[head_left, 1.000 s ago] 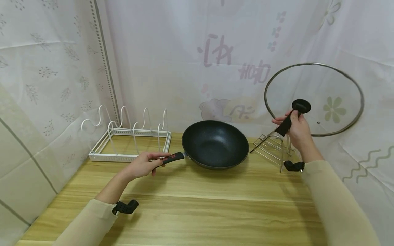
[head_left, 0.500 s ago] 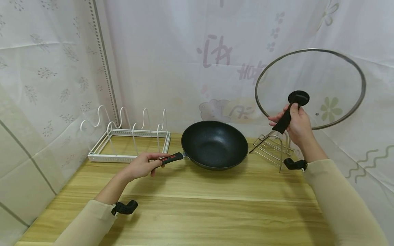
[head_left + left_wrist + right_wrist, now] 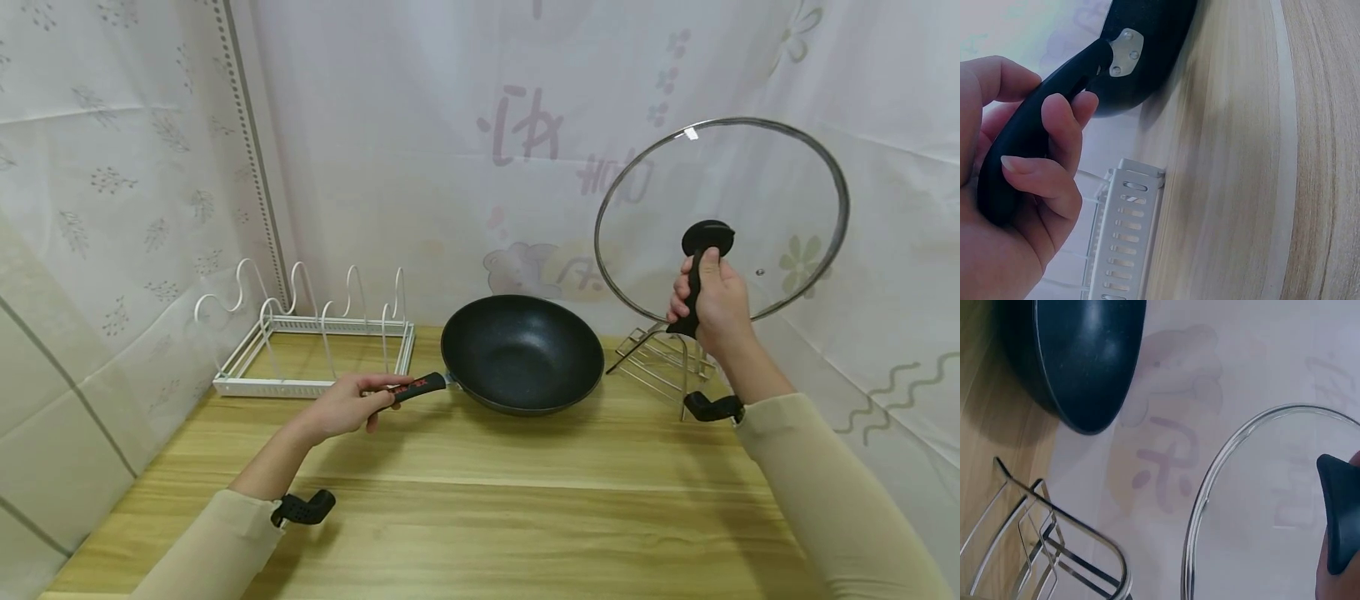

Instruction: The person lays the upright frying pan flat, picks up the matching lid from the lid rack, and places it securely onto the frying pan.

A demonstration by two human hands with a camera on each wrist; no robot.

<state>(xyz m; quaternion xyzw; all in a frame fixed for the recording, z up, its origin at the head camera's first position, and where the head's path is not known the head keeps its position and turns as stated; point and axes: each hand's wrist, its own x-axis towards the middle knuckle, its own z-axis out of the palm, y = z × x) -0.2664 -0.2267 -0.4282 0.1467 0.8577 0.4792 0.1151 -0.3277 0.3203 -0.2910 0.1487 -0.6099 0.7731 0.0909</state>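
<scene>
A black wok [image 3: 522, 354] sits toward the back of the wooden table. My left hand [image 3: 347, 408] grips its black handle [image 3: 1060, 81], fingers curled round it in the left wrist view. At the right, my right hand [image 3: 716, 300] holds a round glass lid [image 3: 795, 192] by its black handle [image 3: 1342, 515], with the thumb along it. The lid is raised and tilted, its metal rim facing me, above a silver wire rack [image 3: 652, 358]. In the right wrist view only part of the lid and a bit of that hand show.
On the left stands a white rack [image 3: 277, 387] with several curved dividers, close to my left hand. The wooden table [image 3: 480, 517] ends at a patterned curtain [image 3: 420, 167] behind and tiled wall [image 3: 52, 400] at left.
The right hand has lifted the lid from just above the wire rack, then carried it left while turning its handle more upright. The left hand and wok stay nearly still.
</scene>
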